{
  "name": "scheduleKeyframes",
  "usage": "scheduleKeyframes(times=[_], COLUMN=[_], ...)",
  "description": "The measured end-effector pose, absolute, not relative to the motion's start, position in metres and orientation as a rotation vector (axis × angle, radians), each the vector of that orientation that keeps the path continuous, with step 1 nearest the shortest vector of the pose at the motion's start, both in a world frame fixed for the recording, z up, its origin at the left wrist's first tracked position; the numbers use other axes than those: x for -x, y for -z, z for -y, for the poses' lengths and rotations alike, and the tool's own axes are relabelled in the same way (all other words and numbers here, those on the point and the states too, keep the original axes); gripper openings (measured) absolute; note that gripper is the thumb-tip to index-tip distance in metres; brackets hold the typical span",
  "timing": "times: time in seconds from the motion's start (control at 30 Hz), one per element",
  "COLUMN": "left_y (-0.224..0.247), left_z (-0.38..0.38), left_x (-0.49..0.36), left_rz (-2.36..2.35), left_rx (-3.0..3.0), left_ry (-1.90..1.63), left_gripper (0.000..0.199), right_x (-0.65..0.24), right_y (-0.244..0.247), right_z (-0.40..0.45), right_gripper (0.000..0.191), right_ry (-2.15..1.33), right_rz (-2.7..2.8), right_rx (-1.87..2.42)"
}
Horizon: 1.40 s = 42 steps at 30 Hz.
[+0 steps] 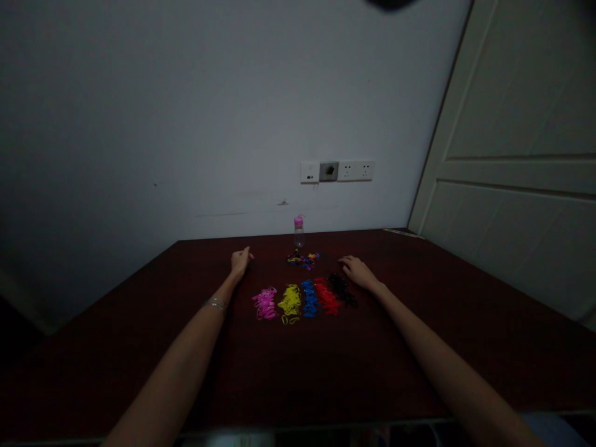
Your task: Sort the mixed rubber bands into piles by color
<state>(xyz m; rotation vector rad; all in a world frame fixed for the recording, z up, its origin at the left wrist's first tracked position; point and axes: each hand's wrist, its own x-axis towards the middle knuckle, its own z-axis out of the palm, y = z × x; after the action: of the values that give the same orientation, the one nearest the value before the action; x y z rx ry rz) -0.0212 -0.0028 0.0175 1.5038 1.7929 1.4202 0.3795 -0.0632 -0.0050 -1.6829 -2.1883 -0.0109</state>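
Observation:
Several piles of small bands lie side by side on the dark red table: pink (265, 303), yellow (291, 301), blue (310, 298), red (326, 296) and black (341, 288). Behind them is a small mixed-colour heap (304, 259). My left hand (241, 261) rests on the table beyond the pink pile, its fingers curled; whether it holds anything is hidden. On the other side, my right hand (357, 270) lies with fingers spread, just beside the black pile, holding nothing.
A clear bottle with a pink cap (298, 233) stands behind the mixed heap, near the wall. Wall sockets (355, 171) are above the table (298, 372). A flat strip (403, 233) lies at the back right edge, near a pale door (516, 167).

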Motion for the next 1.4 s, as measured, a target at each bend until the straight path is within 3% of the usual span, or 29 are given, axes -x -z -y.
scheduleKeyframes(times=[0.23,0.57,0.83,1.4], left_y=[-0.01,-0.009,-0.01,-0.009], left_z=[-0.002,-0.002,-0.001,-0.002], left_x=[0.023,0.022,0.019,0.019], left_rz=[-1.718,-1.723,-1.748,-1.77], left_rx=[-1.567,-1.626,-1.717,-1.718], left_ry=[-1.401,-1.381,-1.375,-1.362], left_gripper=[0.041,0.049,0.049,0.049], right_x=[-0.383,-0.33,-0.29,-0.303], right_y=[0.003,-0.024,-0.03,-0.03], right_z=[0.056,0.045,0.051,0.044], right_gripper=[0.037,0.028,0.027,0.021], right_ry=[-0.066,-0.124,0.037,-0.149], right_rz=[2.184,2.303,2.341,2.104], right_rx=[1.649,1.362,1.555,1.404])
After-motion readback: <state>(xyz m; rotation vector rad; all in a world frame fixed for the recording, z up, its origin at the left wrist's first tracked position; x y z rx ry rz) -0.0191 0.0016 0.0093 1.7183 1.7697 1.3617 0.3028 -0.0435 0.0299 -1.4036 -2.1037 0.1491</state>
